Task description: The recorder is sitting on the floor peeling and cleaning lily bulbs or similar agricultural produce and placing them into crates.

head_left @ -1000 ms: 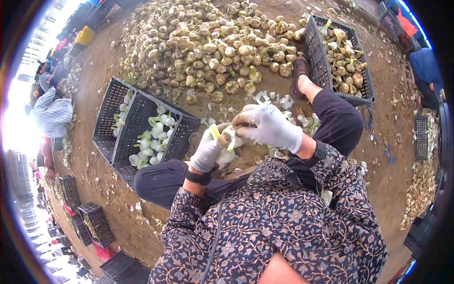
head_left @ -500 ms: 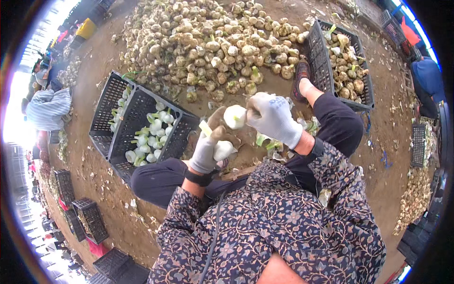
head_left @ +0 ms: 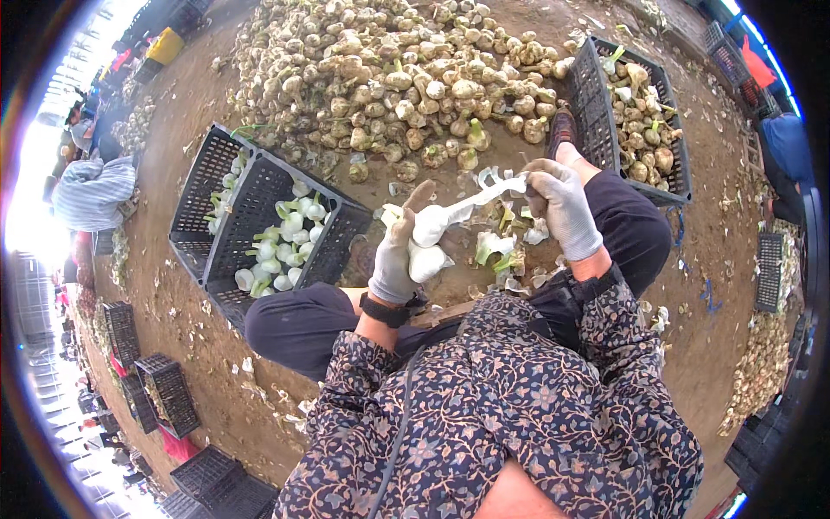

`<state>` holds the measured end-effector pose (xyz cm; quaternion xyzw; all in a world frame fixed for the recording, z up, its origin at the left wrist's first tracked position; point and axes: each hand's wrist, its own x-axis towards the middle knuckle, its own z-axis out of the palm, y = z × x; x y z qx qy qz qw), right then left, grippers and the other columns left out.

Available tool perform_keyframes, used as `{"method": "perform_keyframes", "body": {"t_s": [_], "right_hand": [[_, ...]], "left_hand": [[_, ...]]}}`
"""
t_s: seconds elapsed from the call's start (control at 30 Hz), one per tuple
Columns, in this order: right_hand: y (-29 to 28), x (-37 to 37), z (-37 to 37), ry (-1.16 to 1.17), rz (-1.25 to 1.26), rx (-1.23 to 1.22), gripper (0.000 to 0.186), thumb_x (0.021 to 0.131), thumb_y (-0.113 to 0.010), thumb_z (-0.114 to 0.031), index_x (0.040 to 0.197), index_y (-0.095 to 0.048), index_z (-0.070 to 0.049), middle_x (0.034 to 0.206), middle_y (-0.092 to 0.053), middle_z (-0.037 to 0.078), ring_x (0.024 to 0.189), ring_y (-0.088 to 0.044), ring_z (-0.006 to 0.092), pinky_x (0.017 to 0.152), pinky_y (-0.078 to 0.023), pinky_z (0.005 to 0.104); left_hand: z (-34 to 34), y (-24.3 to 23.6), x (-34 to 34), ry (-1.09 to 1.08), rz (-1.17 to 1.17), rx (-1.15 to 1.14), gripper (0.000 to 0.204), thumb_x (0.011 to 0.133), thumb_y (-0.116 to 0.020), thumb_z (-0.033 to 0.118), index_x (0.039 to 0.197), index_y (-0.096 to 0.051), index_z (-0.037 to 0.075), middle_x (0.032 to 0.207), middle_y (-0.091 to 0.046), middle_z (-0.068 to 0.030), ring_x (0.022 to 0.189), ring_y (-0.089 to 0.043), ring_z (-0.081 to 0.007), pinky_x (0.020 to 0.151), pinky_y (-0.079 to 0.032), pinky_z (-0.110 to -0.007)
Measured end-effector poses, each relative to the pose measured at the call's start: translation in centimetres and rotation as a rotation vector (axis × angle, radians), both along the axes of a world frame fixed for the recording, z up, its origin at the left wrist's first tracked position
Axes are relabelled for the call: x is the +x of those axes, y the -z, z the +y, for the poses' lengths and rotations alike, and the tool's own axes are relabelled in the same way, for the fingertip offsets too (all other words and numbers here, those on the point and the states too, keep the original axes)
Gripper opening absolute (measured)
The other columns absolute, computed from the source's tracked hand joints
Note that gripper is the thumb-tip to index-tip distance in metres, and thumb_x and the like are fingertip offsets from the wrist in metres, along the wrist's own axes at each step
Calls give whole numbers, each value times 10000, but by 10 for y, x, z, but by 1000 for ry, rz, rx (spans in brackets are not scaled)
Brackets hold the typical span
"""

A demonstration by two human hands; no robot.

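Two white, cleaned garlic bulbs are in my gloved left hand point(head_left: 391, 266): an upper garlic bulb point(head_left: 430, 227) by the fingertips and a lower garlic bulb point(head_left: 425, 261) against the palm. A short pale green stem sticks out beside the left fingers. From the upper bulb a long strip of white garlic skin point(head_left: 488, 195) stretches to the right. My gloved right hand point(head_left: 564, 206) pinches the far end of that strip, away from the bulb. Loose peelings point(head_left: 494, 247) lie on the ground below and between the hands.
A large heap of unpeeled garlic point(head_left: 346, 95) spreads ahead. Black crates holding white bulbs point(head_left: 346, 238) stand left of my knee. Beyond my right foot is a black crate point(head_left: 588, 117) of brownish bulbs. Another person in a striped top point(head_left: 91, 195) sits far left.
My right hand has moved right, away from the bulb, drawing out a long strip of skin. The bulbs stay in my left hand, which has shifted slightly right.
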<state>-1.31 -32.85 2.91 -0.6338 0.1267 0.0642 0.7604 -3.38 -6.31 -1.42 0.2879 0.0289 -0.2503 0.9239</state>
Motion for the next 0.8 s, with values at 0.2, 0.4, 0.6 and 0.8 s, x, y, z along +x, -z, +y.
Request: {"method": "perform_keyframes", "body": {"t_s": [0.2, 0.4, 0.6, 0.8], "right_hand": [[-31, -12, -7, -510, -77, -354, 157, 801, -583, -87, 840, -680, 32, 682, -619, -12, 627, -532, 54, 571, -421, 237], [-55, 4, 5, -712, -321, -790, 253, 762, -753, -245, 855, -683, -20, 832, -678, 127, 773, -668, 278, 697, -505, 365], [-77, 37, 42, -526, -577, -882, 137, 805, -670, -88, 900, -671, 11, 847, -664, 168, 774, -659, 328, 732, -514, 383], [-79, 96, 49, -331, -675, -714, 165, 864, -563, -42, 961, -672, 34, 786, -660, 123, 720, -620, 178, 701, -488, 304]], "left_hand": [[3, 8, 12, -107, 33, -53, 516, 1031, -435, 490, 1456, -441, 196, 1220, -643, -175, 836, -684, -264, 658, -576, -410], [30, 13, 16, -157, 225, -429, 449, 979, -524, 512, 1327, -564, 230, 1144, -639, -121, 822, -619, -207, 691, -523, -389], [91, 2, 62, -537, 473, -208, 472, 1026, -368, 531, 1021, -612, 127, 809, -670, -74, 693, -654, -280, 607, -555, -459], [235, -46, 161, -1194, -36, -171, 769, 954, -336, 646, 1245, -519, -42, 1110, -646, -257, 1061, -624, -424, 871, -570, -544]]}}
